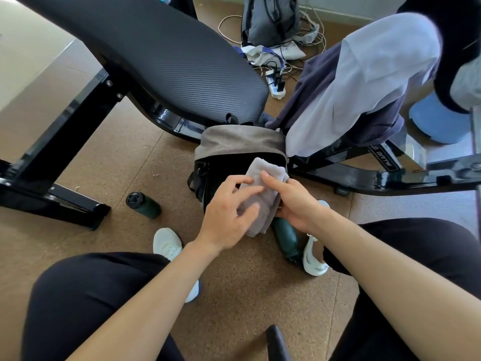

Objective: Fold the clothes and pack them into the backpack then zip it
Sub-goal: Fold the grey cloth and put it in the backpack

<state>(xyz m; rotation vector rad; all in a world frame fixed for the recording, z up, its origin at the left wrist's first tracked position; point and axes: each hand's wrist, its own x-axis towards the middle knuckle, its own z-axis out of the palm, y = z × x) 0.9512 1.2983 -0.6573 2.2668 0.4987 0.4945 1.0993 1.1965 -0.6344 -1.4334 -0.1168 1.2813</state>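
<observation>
- While the folded grey cloth (256, 194) sits at frame centre above the open backpack (234, 144), the left hand (229, 217) and right hand (294, 201) both grasp it.
- Step: packing; next, it probably needs lowering inside.

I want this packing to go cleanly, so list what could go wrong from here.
1. The folded towel is pinched between both hands above the open backpack; the left hand has loose, spread fingers, so the fold may come undone as it goes in.
2. A green bottle lies right under the towel by the bag's mouth and could be knocked or roll.
3. The shirts draped on the bench hang beside the opening and might snag the zip.
</observation>
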